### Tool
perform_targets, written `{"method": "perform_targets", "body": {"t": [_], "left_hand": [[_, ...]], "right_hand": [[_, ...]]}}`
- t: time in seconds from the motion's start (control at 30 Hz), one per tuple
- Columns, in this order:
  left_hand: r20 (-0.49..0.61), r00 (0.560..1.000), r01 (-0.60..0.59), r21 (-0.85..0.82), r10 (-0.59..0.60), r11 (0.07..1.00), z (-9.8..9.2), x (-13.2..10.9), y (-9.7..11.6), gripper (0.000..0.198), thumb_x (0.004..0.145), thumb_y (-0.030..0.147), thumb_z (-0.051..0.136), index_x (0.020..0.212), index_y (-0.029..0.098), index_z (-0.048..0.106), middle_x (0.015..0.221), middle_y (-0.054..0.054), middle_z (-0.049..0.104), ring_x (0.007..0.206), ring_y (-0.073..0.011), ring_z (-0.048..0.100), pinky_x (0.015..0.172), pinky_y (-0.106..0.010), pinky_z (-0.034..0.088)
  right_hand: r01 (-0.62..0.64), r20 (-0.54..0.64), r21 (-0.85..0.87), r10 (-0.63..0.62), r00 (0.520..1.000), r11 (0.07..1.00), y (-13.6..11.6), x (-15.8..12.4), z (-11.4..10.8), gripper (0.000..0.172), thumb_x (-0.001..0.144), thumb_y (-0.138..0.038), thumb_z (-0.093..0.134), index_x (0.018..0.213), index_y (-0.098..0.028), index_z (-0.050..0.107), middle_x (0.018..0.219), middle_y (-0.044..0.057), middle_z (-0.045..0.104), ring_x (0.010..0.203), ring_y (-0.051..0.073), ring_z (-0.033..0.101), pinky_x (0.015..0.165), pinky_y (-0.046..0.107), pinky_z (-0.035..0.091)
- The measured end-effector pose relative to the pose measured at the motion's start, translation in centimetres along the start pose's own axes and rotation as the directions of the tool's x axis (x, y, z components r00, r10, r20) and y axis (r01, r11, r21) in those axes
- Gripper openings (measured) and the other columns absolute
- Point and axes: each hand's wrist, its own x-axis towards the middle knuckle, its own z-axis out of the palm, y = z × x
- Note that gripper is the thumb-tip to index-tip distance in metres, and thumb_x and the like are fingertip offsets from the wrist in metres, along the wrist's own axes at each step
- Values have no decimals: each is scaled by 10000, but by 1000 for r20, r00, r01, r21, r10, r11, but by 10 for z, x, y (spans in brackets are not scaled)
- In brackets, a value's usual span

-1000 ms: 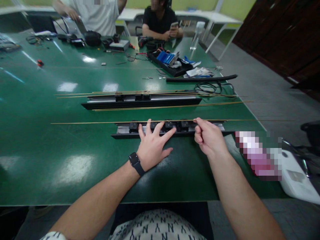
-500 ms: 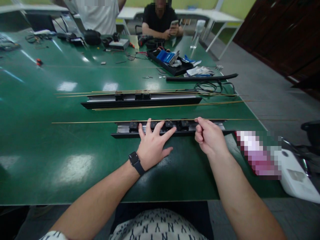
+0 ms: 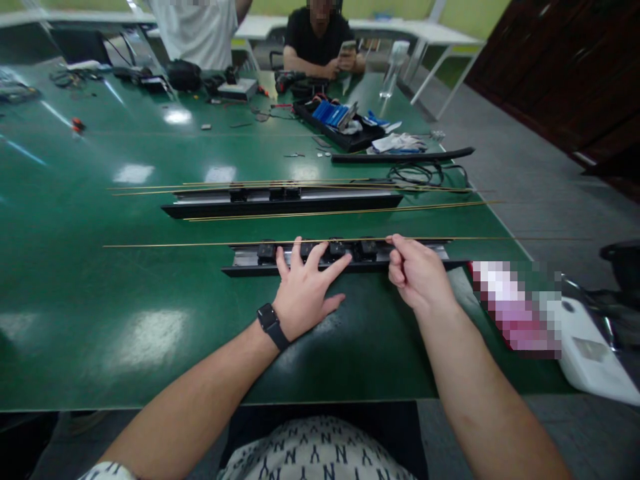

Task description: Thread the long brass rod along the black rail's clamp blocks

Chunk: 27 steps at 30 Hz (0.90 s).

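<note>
My left hand [image 3: 306,290], a dark watch on its wrist, lies flat with fingers spread on a long black rail [image 3: 250,262] that carries several small black blocks. My right hand [image 3: 417,273] is closed in a pinch on a long thin brass rod [image 3: 175,244]. The rod runs level along the rail's far edge and sticks out past both of its ends.
A second black rail [image 3: 280,203] with more brass rods [image 3: 440,205] lies farther back on the green table [image 3: 100,300]. Behind are a black tray [image 3: 340,130] of parts, cables [image 3: 425,175], and two people at the far end. A white device [image 3: 595,360] sits at right.
Almost nothing has moved; both hands keep their places on the rail and the rod. The standing person at the back has shifted slightly.
</note>
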Motion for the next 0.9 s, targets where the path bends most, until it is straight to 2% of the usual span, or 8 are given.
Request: {"method": "perform_targets", "body": {"t": [0.37,0.6,0.9], "left_hand": [[12,1000,-1,0,1,1000,-1,0,1,754,827,478,754,1510,472,435,1608,-54,366,1489,-520,185,1127,-807,140],[1,1000,0,-12,0,1000,-1,0,1,749,820,463,767,1500,471,454,1599,-55,378,1496,-506,180,1136,-800,129],[8,1000,2,-11,-2,1000,-1,0,1,745,822,462,766,1499,472,455,1602,-50,375,1494,-511,178,1129,-806,135]], "right_hand": [[4,-24,16,-4,1000,1000,0,0,1,143,860,-280,725,868,-168,638,509,-68,504,291,52,364,249,153,214],[-3,-9,-1,3,1000,1000,-1,0,0,261,811,-364,797,880,-163,647,516,-67,505,287,53,373,253,157,217],[-3,-17,19,3,1000,1000,1,1,0,191,840,-308,760,872,-166,637,511,-73,501,285,49,360,249,155,213]]}}
